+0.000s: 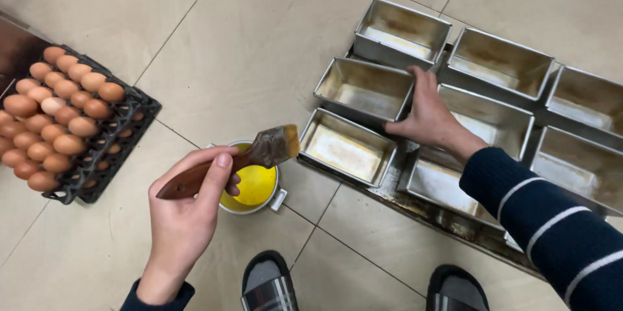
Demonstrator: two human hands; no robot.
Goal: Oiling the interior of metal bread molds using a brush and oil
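The left hand, at about seven o'clock in the view, is closed around the smooth reddish wooden handle of a flat pastry brush, whose wet, yellow-stained bristles hang just above a small round metal pot of glossy yellow liquid on the floor. Far left, at nine o'clock, a black moulded tray carries matte brown eggs packed in rows, with several empty cups on its near side. The right hand, near three o'clock and coming out of a dark sleeve with pale stripes, lies spread with its fingers pressing the rim where two rectangular loaf tins meet; it grips nothing. The tins are thin dull grey metal with slanted walls and greasy, browned bottoms, set close together on a stained baking sheet. The loaded bristles could well drip onto the pale glazed tiles between pot and tins, leaving a slick spot beside the sandalled feet. The light tins might slide or tip if the brush pushes before they are steadied. A careless elbow could also knock the eggs.
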